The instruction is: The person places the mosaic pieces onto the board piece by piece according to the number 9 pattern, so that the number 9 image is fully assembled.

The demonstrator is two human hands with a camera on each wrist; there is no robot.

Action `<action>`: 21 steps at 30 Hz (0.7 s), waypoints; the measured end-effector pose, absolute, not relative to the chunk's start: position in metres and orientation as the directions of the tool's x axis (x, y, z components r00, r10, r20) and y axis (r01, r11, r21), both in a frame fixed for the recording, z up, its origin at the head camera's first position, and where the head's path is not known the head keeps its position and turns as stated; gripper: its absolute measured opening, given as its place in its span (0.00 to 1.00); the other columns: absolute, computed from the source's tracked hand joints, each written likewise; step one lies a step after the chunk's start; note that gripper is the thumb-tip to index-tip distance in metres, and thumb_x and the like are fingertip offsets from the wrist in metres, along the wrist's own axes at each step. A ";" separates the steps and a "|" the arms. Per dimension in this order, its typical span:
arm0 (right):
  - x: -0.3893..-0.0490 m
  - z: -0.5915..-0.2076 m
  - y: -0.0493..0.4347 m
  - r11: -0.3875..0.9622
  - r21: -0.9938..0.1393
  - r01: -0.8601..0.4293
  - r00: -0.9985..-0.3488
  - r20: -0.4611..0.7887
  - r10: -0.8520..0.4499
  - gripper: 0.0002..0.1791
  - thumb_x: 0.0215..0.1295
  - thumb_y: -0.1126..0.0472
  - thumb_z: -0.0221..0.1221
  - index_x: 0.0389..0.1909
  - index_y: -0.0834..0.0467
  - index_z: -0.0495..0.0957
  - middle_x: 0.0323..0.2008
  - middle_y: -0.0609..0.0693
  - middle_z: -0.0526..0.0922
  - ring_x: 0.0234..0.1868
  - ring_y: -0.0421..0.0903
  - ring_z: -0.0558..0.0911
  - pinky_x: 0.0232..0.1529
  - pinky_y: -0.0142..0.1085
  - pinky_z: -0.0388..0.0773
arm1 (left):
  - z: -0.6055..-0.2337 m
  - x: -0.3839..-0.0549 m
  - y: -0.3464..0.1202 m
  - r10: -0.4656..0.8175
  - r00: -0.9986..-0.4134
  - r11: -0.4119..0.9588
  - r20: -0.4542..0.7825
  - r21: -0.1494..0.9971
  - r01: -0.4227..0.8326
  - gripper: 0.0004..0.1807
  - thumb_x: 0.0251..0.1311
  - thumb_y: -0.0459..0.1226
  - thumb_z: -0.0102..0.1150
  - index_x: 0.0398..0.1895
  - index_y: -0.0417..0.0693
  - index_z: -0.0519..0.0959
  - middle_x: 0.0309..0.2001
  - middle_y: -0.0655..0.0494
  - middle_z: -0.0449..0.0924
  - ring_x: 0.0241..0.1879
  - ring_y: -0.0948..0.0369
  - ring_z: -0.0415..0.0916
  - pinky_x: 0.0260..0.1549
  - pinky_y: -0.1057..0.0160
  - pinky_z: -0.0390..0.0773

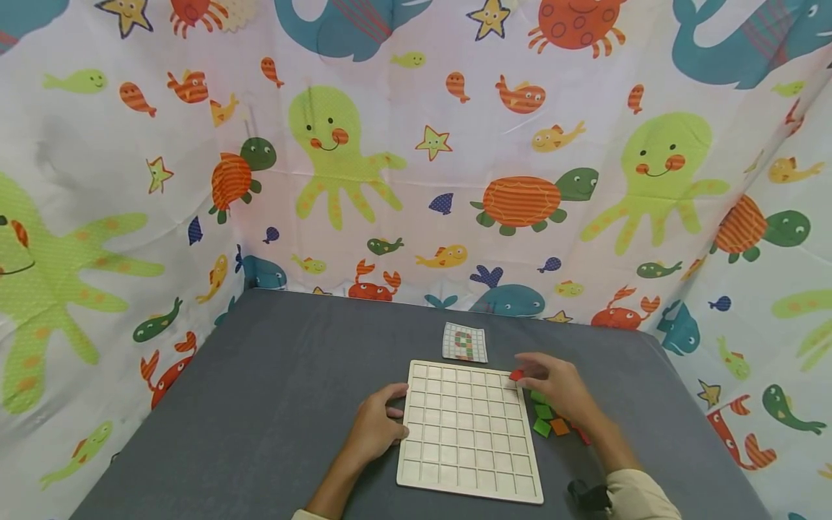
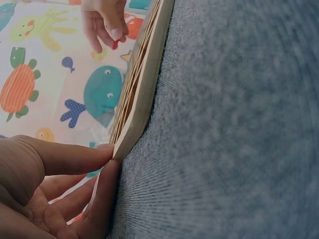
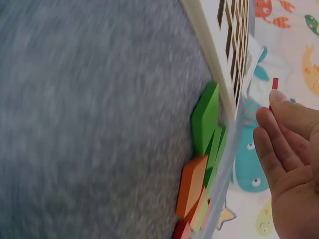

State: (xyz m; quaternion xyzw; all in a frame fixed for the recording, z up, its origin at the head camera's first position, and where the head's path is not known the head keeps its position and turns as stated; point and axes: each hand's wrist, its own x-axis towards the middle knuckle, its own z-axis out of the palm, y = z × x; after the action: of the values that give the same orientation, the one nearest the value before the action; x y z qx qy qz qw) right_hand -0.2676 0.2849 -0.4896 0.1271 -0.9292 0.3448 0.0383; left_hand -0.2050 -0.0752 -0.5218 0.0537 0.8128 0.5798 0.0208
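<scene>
A pale wooden grid board (image 1: pixel 468 433) lies flat on the dark table. At its left edge my left hand (image 1: pixel 375 426) holds the rim; the left wrist view shows the thumb (image 2: pixel 82 157) and a finger meeting at the board's edge (image 2: pixel 139 107). My right hand (image 1: pixel 552 383) pinches a small red tile (image 1: pixel 516 375) between thumb and fingertips, over the board's far right corner. In the right wrist view the red tile (image 3: pixel 275 83) is seen edge-on, raised off the table. All visible grid squares are bare.
Green tiles (image 1: pixel 542 412), an orange tile (image 1: pixel 560 427) and a red tile (image 1: pixel 584 436) lie right of the board, partly under my right forearm. A pattern card (image 1: pixel 464 342) sits beyond the board's far edge. A sea-creature curtain (image 1: pixel 416 180) surrounds the table.
</scene>
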 end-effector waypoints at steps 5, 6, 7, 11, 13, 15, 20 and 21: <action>-0.267 -0.489 0.272 0.712 -0.655 -0.253 -0.966 0.135 -0.219 0.24 0.68 0.65 0.70 0.65 0.59 0.82 0.50 0.56 0.89 0.49 0.55 0.89 0.49 0.51 0.88 | -0.522 -0.206 -0.077 0.124 -0.992 0.323 0.024 0.944 0.063 0.41 0.42 0.17 0.68 0.68 0.40 0.79 0.65 0.41 0.81 0.50 0.49 0.84 0.25 0.60 0.84; -0.267 -0.489 0.269 0.709 -0.658 -0.255 -0.966 0.135 -0.222 0.24 0.67 0.65 0.71 0.64 0.59 0.82 0.50 0.56 0.89 0.49 0.55 0.90 0.48 0.50 0.88 | -0.522 -0.206 -0.078 0.126 -0.992 0.320 0.023 0.945 0.062 0.42 0.41 0.17 0.68 0.68 0.40 0.79 0.65 0.41 0.81 0.50 0.48 0.84 0.25 0.60 0.84; -0.267 -0.489 0.267 0.706 -0.661 -0.255 -0.966 0.135 -0.221 0.24 0.67 0.66 0.71 0.64 0.59 0.83 0.49 0.55 0.89 0.49 0.55 0.90 0.47 0.50 0.88 | -0.522 -0.206 -0.078 0.128 -0.991 0.319 0.021 0.946 0.062 0.42 0.41 0.17 0.68 0.68 0.40 0.79 0.65 0.41 0.81 0.50 0.48 0.84 0.25 0.60 0.84; -0.266 -0.490 0.258 0.686 -0.669 -0.287 -0.956 0.153 -0.251 0.24 0.65 0.67 0.72 0.62 0.60 0.83 0.48 0.56 0.90 0.46 0.54 0.91 0.45 0.48 0.89 | -0.521 -0.205 -0.078 0.134 -0.991 0.316 0.017 0.947 0.059 0.42 0.42 0.17 0.68 0.68 0.41 0.79 0.66 0.41 0.80 0.51 0.48 0.83 0.26 0.60 0.85; -0.266 -0.490 0.254 0.678 -0.672 -0.297 -0.952 0.154 -0.265 0.24 0.65 0.67 0.72 0.62 0.59 0.84 0.47 0.54 0.90 0.45 0.52 0.91 0.46 0.47 0.89 | -0.521 -0.205 -0.078 0.136 -0.991 0.314 0.017 0.948 0.059 0.42 0.42 0.17 0.69 0.68 0.40 0.79 0.66 0.41 0.80 0.52 0.47 0.83 0.26 0.60 0.85; -0.266 -0.489 0.249 0.668 -0.675 -0.313 -0.946 0.157 -0.285 0.24 0.64 0.67 0.72 0.61 0.59 0.84 0.47 0.54 0.90 0.45 0.50 0.91 0.46 0.46 0.89 | -0.521 -0.205 -0.078 0.135 -0.991 0.313 0.015 0.948 0.057 0.42 0.42 0.16 0.69 0.68 0.40 0.79 0.66 0.40 0.80 0.52 0.47 0.83 0.26 0.60 0.85; -0.267 -0.487 0.239 0.645 -0.687 -0.335 -0.933 0.148 -0.328 0.23 0.65 0.68 0.72 0.61 0.57 0.84 0.46 0.51 0.91 0.45 0.48 0.91 0.46 0.43 0.89 | -0.522 -0.206 -0.078 0.134 -0.991 0.306 0.006 0.951 0.047 0.42 0.42 0.16 0.69 0.68 0.40 0.79 0.66 0.40 0.80 0.51 0.48 0.84 0.26 0.59 0.85; -0.267 -0.488 0.237 0.638 -0.691 -0.340 -0.930 0.144 -0.339 0.23 0.65 0.68 0.71 0.62 0.58 0.84 0.46 0.51 0.91 0.45 0.48 0.91 0.46 0.42 0.89 | -0.522 -0.206 -0.078 0.135 -0.991 0.305 0.004 0.951 0.045 0.42 0.42 0.16 0.69 0.68 0.40 0.79 0.66 0.40 0.80 0.51 0.48 0.83 0.26 0.59 0.85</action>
State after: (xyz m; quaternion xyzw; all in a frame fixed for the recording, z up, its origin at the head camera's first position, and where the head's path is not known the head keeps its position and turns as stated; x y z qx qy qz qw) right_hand -0.2673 0.2371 -0.4875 0.1874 -0.9050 0.3820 0.0005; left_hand -0.2057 -0.0780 -0.5225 0.0557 0.8068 0.5870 0.0381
